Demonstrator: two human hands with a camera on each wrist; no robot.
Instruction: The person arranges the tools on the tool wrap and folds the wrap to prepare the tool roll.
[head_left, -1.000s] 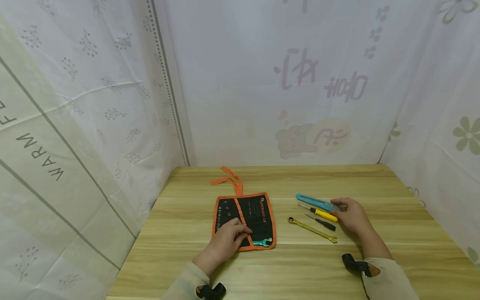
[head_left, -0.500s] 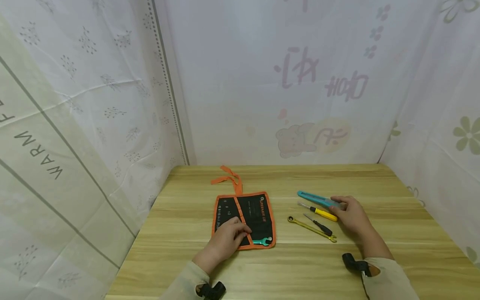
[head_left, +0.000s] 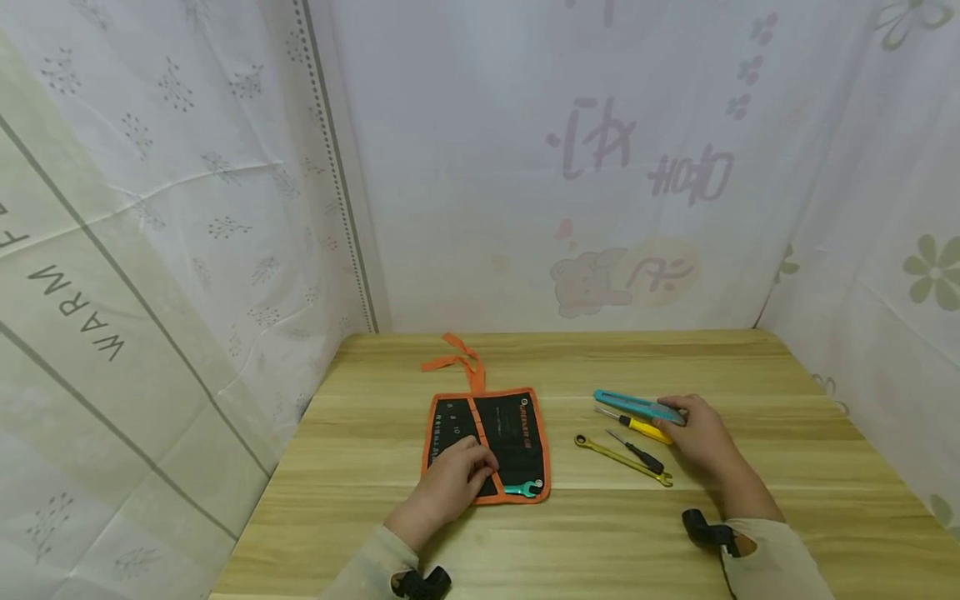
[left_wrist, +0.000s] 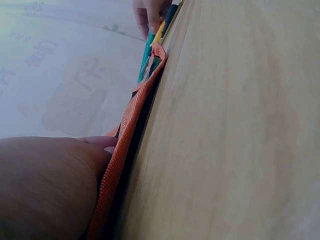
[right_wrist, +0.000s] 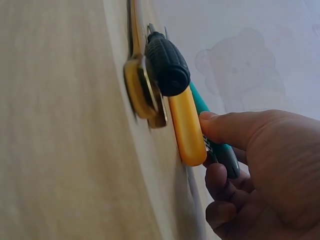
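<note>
My right hand (head_left: pixel 703 433) pinches the grey end of a blue utility knife (head_left: pixel 628 403) between thumb and fingers, as the right wrist view shows. Close in front of that hand lie a yellow-handled screwdriver (head_left: pixel 645 429), a black-handled screwdriver (head_left: pixel 643 455) and a yellow ratchet wrench (head_left: pixel 618 458). On the left, my left hand (head_left: pixel 453 479) rests on a black tool pouch (head_left: pixel 513 437) with orange edging, fingers loosely bent by its diagonal orange strip. A green wrench (head_left: pixel 521 489) shows its head at the pouch's near end; the rest is hidden inside.
Two orange ties (head_left: pixel 467 358) extend from the pouch's far edge. Everything lies on a wooden table (head_left: pixel 360 417), with printed curtains (head_left: pixel 480 208) behind and at both sides.
The black-handled screwdriver has shifted slightly left and nearer to me, up against the ratchet wrench. My right hand stays on the utility knife, and my left hand stays on the pouch.
</note>
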